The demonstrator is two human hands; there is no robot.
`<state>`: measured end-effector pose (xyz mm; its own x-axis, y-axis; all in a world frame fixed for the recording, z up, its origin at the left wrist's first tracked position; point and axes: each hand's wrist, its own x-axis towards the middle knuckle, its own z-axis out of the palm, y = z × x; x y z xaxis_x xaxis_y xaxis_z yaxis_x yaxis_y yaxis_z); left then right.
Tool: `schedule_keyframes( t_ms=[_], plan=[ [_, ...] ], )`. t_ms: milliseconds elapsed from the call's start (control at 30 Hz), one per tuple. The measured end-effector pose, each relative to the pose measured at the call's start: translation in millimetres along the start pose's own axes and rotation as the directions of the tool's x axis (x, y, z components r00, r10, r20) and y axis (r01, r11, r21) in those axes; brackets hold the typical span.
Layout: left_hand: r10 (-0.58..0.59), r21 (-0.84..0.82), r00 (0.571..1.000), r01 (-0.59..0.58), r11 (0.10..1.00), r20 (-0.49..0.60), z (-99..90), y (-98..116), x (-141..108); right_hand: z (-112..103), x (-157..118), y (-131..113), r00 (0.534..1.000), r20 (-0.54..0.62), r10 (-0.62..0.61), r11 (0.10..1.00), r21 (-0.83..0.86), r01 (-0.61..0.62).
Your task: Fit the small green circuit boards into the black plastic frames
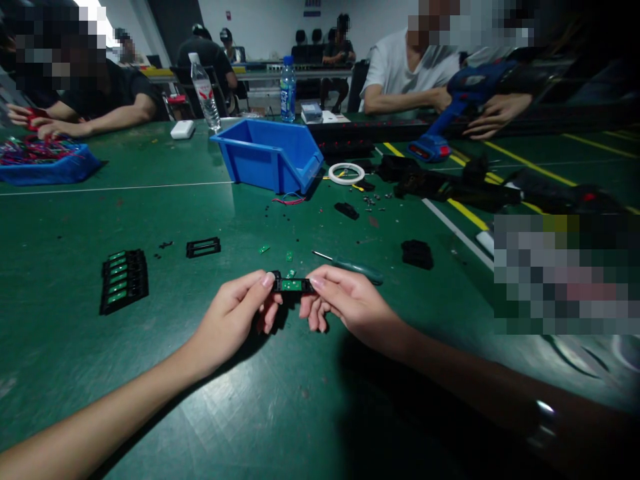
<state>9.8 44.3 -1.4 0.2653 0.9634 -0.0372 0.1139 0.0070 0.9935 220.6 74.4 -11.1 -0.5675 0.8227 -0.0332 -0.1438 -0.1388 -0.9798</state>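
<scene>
A small black frame with a green circuit board (291, 285) in it is held level between my two hands. My left hand (240, 303) pinches its left end, and my right hand (350, 300) pinches the right end. Just beyond lie small loose green boards (289, 256) and a screwdriver (357, 268) with a green handle. To the left is a row of black frames with green boards (124, 280), near an unfilled black frame (203, 247). Stacked black parts (417, 254) rest to the right.
A blue bin (273, 157) stands ahead, with a white ring (347, 174), screws and a black piece (347, 211) beside it. Two bottles stand behind. At the right a person holds a blue power drill (465, 100); another person handles wires over a blue tray (50, 167) at the left.
</scene>
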Motion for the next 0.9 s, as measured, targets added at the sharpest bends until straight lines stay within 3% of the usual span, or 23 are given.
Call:
schedule_keyframes(
  t_ms=[533,900],
  plan=[
    [0.010,-0.004,0.999,-0.010,1.000,-0.037,0.1,1.3,-0.3,-1.3,-1.8,-1.3,0.998,0.061,0.000,0.999,-0.047,0.003],
    [0.022,-0.057,0.998,-0.025,0.998,-0.053,1.1,-0.3,-0.5,-0.2,-1.2,-1.7,0.999,0.042,-0.002,0.999,-0.040,0.003]
  ],
)
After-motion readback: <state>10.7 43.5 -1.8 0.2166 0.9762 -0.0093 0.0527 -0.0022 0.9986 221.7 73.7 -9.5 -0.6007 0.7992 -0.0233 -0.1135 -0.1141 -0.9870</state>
